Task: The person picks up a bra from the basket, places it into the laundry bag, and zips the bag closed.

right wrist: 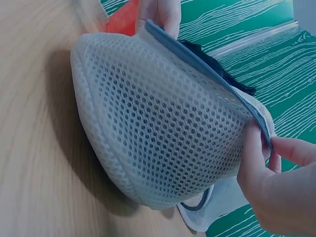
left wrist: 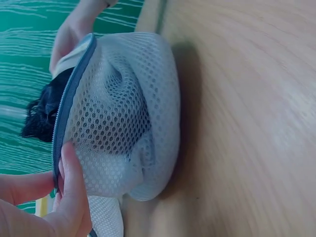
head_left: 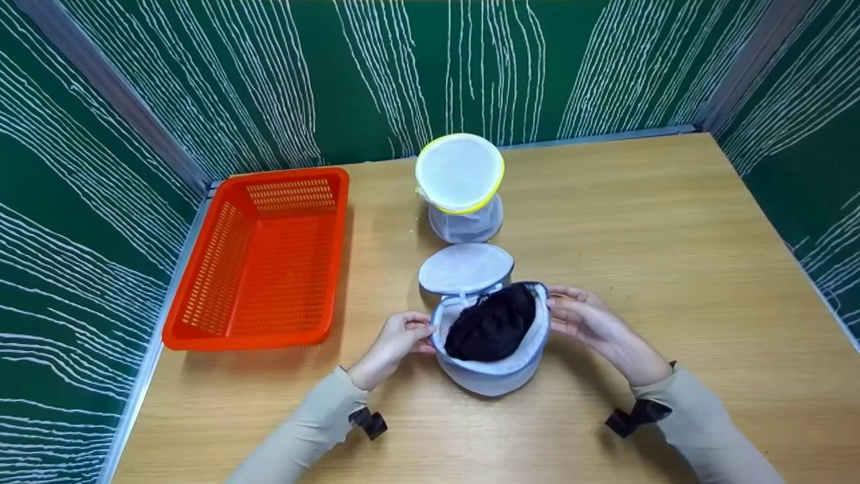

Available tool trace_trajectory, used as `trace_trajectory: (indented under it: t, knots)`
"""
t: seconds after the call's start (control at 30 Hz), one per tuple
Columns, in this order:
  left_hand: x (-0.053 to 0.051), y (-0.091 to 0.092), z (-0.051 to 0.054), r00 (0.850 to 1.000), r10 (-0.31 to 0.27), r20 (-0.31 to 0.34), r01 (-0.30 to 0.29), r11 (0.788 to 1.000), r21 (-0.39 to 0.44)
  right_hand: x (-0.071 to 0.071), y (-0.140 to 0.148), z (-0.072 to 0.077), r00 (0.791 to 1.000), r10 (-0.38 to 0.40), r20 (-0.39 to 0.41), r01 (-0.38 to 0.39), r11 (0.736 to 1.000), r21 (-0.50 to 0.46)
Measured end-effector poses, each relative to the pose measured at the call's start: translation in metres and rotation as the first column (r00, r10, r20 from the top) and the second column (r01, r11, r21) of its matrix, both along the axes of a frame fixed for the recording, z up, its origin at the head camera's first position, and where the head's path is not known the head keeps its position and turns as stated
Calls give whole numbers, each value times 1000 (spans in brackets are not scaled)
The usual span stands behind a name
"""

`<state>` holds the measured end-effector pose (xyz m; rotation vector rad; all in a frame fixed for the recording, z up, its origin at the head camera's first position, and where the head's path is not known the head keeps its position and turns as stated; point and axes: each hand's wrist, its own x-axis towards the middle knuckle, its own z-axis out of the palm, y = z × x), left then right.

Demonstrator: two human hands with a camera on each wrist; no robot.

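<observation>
A white mesh laundry bag (head_left: pixel 489 382) with a grey zip edge stands on the table, its round lid (head_left: pixel 466 267) folded back behind it. Inside lies a bunched dark garment (head_left: pixel 494 324), black with a frayed or lacy edge in the left wrist view. My left hand (head_left: pixel 398 343) pinches the zip rim (left wrist: pixel 66 101) on the left side between thumb and fingers. On the opposite side my right hand (head_left: pixel 591 323) pinches the same rim (right wrist: pixel 217 74). The mesh wall (right wrist: pixel 163 123) bulges between both hands, and the bag's base touches the table.
An orange perforated basket (head_left: pixel 334 269) sits at the left with nothing in it. Behind the bag stands a second white mesh container (head_left: pixel 463 225) with a yellow-rimmed top (head_left: pixel 460 171). Green panels (head_left: pixel 376 60) with white wavy lines border the wooden table (head_left: pixel 658 235).
</observation>
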<state>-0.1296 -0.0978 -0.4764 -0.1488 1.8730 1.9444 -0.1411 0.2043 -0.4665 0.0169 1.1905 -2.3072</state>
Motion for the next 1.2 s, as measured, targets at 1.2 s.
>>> trace_trajectory:
  t: [1.2]
  knots:
    - [-13, -17, 23, 1000, 2, 5, -3, 994, 106, -9, 17, 7, 989, 147, -24, -147, 989, 31]
